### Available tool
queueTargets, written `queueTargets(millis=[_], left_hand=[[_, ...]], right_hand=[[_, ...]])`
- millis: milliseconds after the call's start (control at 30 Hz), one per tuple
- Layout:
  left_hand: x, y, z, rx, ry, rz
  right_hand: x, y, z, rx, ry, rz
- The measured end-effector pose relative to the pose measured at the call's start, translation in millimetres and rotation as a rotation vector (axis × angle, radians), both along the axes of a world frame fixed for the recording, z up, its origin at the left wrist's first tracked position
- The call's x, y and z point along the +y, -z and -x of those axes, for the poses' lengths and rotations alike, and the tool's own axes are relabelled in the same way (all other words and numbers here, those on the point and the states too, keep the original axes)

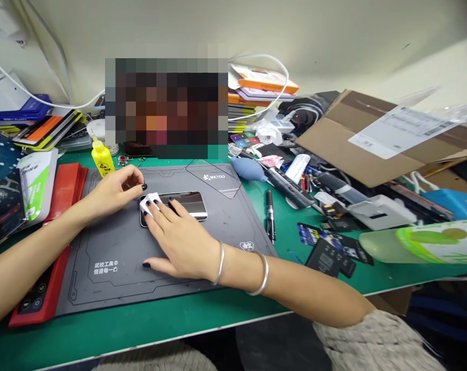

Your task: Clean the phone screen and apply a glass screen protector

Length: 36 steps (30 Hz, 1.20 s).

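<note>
A smartphone (196,205) lies flat with its dark, glossy screen up on a grey work mat (140,278). My right hand (185,234) presses a folded white wipe (151,200) against the left end of the screen. Its fingers lie over the wipe, and the thumb rests apart, lower on the mat. Just beyond the phone's left end is my left hand (115,190), fingers curled in and thumb pointing toward the phone's corner. Nothing shows in it. Whether its thumb touches the phone I cannot tell.
A yellow bottle (102,157) stands behind my left hand, beside a red case (65,190). Clear glass (213,178) lies on the mat's far edge. To the right are a pen (270,214), a blue air blower (248,168), a carton (345,134) and a drink bottle (422,241).
</note>
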State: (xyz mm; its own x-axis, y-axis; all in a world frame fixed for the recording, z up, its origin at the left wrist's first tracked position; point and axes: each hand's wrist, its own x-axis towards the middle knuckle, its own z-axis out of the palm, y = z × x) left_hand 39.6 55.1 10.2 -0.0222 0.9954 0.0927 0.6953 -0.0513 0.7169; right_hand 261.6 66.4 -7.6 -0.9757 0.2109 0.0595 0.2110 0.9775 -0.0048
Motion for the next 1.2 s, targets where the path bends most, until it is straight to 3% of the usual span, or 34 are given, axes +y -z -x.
queueTargets(millis=[133, 333, 500, 700, 867, 1067, 1200], left_hand=[[0, 0.5, 1, -0.004, 0.008, -0.002], [1, 2.1, 2, -0.003, 0.017, -0.003], [0, 1.8, 2, -0.015, 0.011, 0.005], [0, 2.3, 2, -0.010, 0.015, 0.001], [0, 3.2, 2, -0.012, 0.007, 0.003], [0, 3.9, 3, 0.000, 0.022, 0.004], [-1, 3.9, 2, -0.010, 0.016, 0.008]], right_hand=[[1, -1.5, -1, 0.015, -0.081, 0.018], [8, -1.5, 0, 0.008, -0.008, 0.022], [6, 1.7, 0, 0.039, -0.127, 0.054], [19, 2.4, 2, 0.037, -0.028, 0.060], [11, 4.2, 2, 0.052, -0.110, 0.076], [20, 5.4, 5, 0.057, -0.036, 0.081], [12, 4.1, 3, 0.055, -0.090, 0.108]])
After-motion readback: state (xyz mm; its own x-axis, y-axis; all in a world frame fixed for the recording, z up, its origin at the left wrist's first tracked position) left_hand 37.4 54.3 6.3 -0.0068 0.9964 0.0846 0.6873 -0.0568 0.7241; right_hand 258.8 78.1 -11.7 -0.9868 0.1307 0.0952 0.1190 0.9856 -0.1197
